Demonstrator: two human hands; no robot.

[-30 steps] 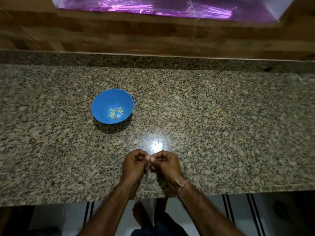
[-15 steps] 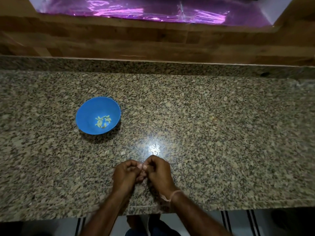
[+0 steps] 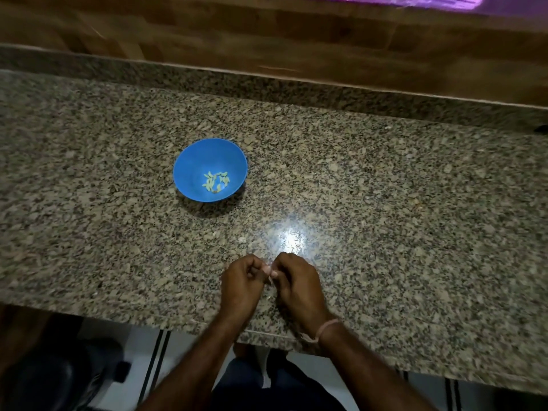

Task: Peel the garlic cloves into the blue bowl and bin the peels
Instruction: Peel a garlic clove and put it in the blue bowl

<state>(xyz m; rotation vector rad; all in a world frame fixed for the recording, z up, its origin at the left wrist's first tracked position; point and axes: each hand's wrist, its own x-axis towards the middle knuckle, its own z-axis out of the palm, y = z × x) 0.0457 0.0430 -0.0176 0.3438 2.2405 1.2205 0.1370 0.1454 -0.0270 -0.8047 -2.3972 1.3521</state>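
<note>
Blue bowl (image 3: 198,157): left of counter (image 3: 385,203) middle, apart from hands, holds peeled cloves (image 3: 216,181).
Left hand (image 3: 241,284), right hand (image 3: 299,284): at near edge, fingertips pinching garlic clove (image 3: 268,270), mostly hidden.
Risk: may drop clove or peel over that close edge.

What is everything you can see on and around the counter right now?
blue bowl: one, blue, on the counter, left of centre.
peeled cloves: several, pale yellowish, in the bowl's bottom; too small to count.
garlic clove: one, pale, pinched between both hands; mostly hidden.
counter: one, speckled granite, spans the view.
wooden wall: one, brown, behind the counter.
purple sheet: one, shiny purple, top edge.
wrist band: one, pinkish, right wrist.
left hand: one, near the front edge, pinches the clove.
right hand: one, beside it, pinches the clove.
</note>
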